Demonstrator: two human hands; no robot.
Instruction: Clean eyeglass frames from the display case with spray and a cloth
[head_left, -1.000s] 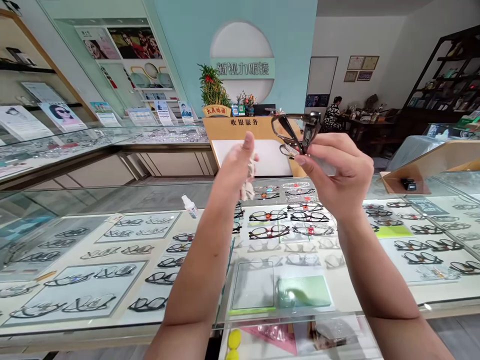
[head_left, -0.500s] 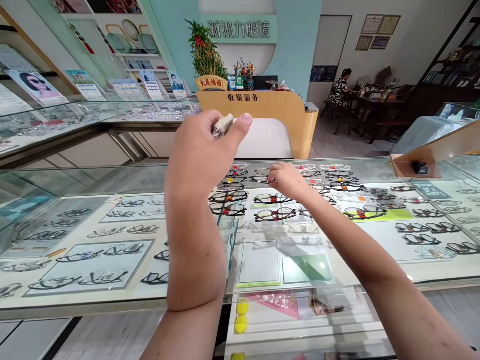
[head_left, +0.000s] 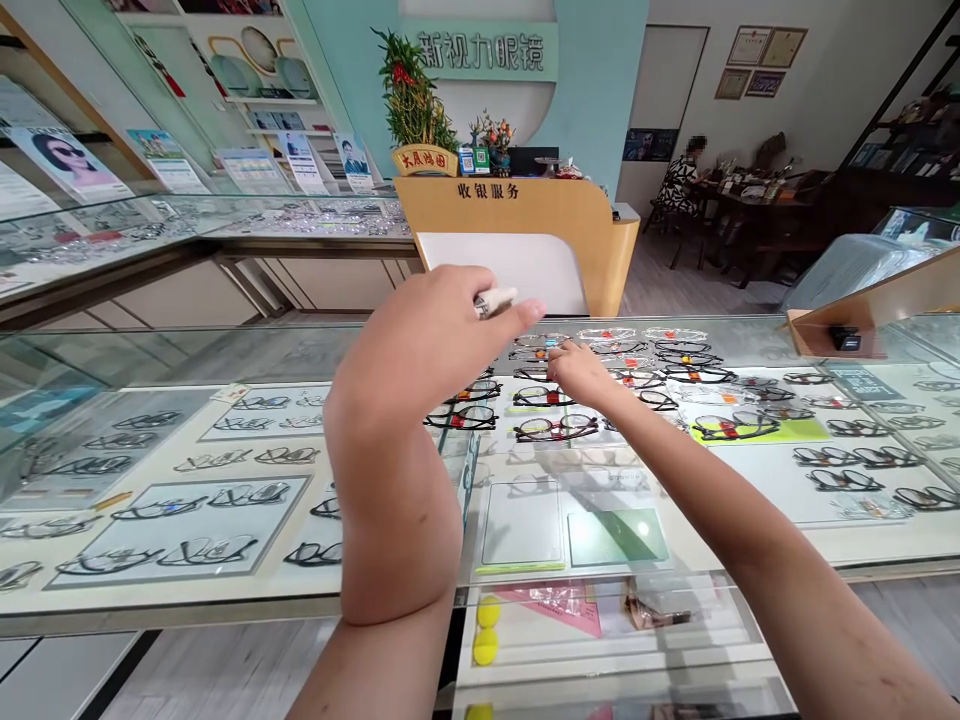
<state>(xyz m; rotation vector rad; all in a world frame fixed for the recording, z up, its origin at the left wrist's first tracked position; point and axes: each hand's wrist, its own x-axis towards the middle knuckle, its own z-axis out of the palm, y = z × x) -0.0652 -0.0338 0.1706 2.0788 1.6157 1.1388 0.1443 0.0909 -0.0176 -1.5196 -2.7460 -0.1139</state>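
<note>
My left hand (head_left: pixel 427 345) is raised over the glass counter, bent at the wrist, with a small bunched whitish cloth (head_left: pixel 496 301) with dark print pinched between thumb and fingers. Farther right, my right hand (head_left: pixel 581 375) reaches down among rows of spectacles. Its fingers are closed at the right end of a dark pair of glasses (head_left: pixel 531 375); the fingertips are partly hidden. More glasses (head_left: pixel 555 429) with red tags lie nearer to me. Left of these, another dark pair (head_left: pixel 466 417) shows partly from under my left forearm.
A glass display counter (head_left: pixel 405 598) spans the front, with spectacles inside at left and right. A mirror (head_left: pixel 521 525) and a green sheet (head_left: pixel 616 537) lie before me. A wooden stand (head_left: pixel 832 335) is at right. Beyond are a cash desk (head_left: pixel 525 210) and a seated person (head_left: pixel 679 185).
My left hand has moved right and lower, still holding the cloth. My right hand has come slightly lower, and a dark pair of glasses now shows at its fingers within the rows.
</note>
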